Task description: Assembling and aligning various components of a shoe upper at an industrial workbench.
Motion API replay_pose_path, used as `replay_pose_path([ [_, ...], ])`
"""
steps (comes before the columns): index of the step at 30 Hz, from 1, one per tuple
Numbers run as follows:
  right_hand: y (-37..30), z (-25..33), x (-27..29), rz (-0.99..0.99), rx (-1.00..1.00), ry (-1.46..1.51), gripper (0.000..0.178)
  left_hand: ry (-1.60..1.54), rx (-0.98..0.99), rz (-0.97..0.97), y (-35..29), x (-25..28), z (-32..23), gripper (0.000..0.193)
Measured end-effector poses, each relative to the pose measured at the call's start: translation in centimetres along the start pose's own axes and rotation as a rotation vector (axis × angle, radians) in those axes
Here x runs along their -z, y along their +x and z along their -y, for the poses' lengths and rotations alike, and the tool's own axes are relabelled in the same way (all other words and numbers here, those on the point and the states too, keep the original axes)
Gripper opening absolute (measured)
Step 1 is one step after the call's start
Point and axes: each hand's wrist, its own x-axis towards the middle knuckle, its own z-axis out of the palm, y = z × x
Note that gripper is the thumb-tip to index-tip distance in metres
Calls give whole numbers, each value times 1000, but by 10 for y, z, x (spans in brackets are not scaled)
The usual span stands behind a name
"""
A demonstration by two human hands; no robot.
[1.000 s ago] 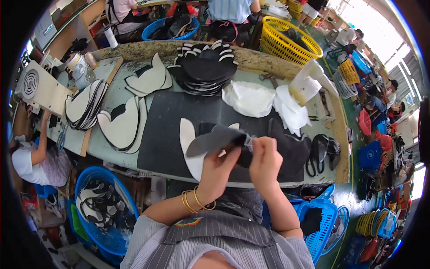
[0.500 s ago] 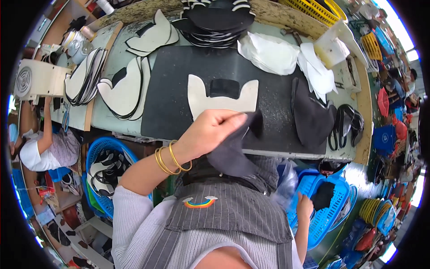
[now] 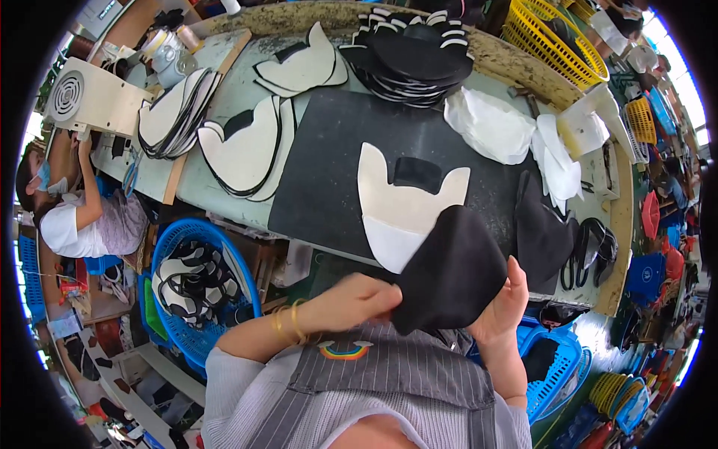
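Whereas half a second ago only your left hand (image 3: 359,299) pinched the black fabric piece (image 3: 451,271), your right hand (image 3: 502,303) now grips its far edge too. Soft, matte and rounded, it hangs between both closed hands, just below the white-and-black cut piece (image 3: 400,206) on the dark mat (image 3: 336,150).

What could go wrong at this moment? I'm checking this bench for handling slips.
The black fabric piece, held between the left hand and right hand at the table edge, could slip and drop toward the blue basket below. Lowered carelessly, it might also nudge the white shoe piece lying loose on the black mat out of place.
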Motion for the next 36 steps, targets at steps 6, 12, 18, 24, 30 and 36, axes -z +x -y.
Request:
replay_pose_path([
  [6,10,-6,18,-291,-80,-108,57,-1204,9,-186,40,2,0,47],
  [12,59,-1,39,-483,242,-870,24,-279,-435,-638,72,65,17,18],
  [18,89,-3,81,-493,260,-1419,24,216,-364,-867,80,86,16,31],
  [24,92,-8,80,-470,444,-1289,21,245,-412,-885,90,90,26,33],
  [30,92,-4,66,-549,250,-1320,23,293,-401,-961,94,92,23,37],
  [36,94,-3,70,-518,386,-1505,16,1022,-458,-1228,89,73,4,52],
])
